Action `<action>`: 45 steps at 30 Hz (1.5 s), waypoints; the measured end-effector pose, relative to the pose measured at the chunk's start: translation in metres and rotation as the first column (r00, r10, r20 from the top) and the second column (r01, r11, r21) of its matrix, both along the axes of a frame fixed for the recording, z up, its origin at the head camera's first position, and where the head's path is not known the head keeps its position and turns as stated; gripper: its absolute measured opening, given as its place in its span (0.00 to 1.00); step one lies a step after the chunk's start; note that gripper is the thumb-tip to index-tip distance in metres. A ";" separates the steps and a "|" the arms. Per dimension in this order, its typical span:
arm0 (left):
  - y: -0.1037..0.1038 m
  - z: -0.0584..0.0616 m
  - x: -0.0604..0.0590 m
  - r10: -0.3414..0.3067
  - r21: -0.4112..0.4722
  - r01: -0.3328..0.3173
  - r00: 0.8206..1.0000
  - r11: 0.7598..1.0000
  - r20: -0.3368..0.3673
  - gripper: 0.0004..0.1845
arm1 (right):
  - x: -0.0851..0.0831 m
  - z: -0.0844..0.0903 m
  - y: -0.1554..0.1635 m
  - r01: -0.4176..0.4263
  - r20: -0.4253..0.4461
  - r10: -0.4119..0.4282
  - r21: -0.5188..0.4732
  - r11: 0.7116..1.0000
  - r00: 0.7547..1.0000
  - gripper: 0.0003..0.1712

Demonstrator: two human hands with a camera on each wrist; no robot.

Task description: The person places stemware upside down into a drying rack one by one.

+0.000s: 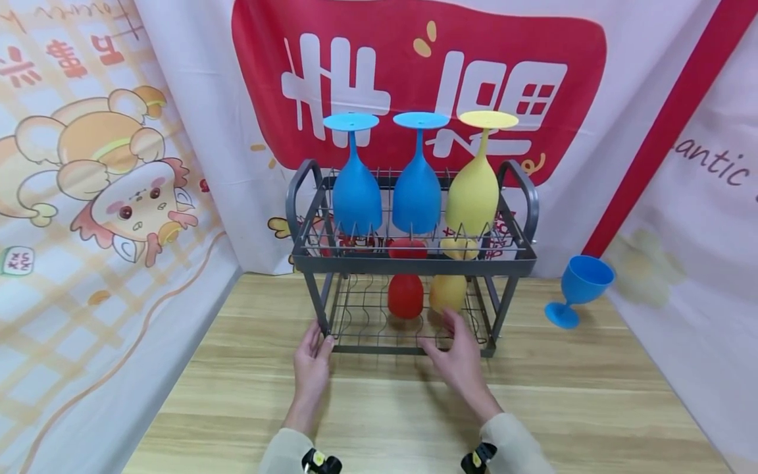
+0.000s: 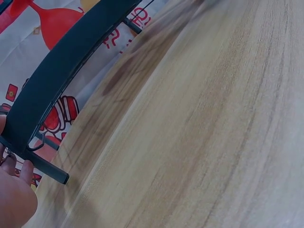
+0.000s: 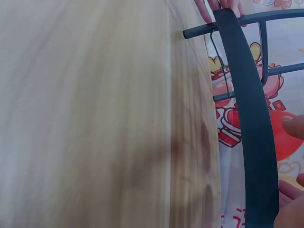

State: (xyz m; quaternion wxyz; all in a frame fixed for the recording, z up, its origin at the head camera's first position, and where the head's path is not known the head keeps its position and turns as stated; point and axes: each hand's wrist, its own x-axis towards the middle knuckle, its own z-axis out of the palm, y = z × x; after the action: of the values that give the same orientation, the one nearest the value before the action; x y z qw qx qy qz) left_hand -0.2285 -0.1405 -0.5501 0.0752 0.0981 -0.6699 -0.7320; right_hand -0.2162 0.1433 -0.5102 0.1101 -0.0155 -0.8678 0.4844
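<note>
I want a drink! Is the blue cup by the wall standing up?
No, tipped. The blue plastic goblet leans against the cloth wall, its round foot on the wooden table.

Both hands, left [image 1: 312, 365] and right [image 1: 458, 359], reach forward, fingers relaxed.

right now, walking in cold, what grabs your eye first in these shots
Three upturned plastic goblets stand out first, two blue and one yellow, lined up on the top tier of the dark grey metal wire rack. Below them, a red goblet and another yellow goblet sit on the lower tier, with the left hand and right hand at the rack's front bottom edge. A lone blue goblet leans off to the right on the wooden table.
</note>
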 end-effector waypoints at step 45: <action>0.000 0.002 0.000 0.011 -0.025 -0.012 1.000 1.000 -0.024 0.33 | -0.017 0.008 0.253 0.509 0.243 -0.463 -0.179 0.842 0.852 0.71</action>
State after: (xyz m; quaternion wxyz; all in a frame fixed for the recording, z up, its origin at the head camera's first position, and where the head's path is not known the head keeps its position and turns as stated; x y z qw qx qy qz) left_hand -0.2285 -0.1405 -0.5486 0.0886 0.0925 -0.6777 -0.7241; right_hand -0.2327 0.3965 -0.5023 0.1435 -0.2952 -0.7774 0.5365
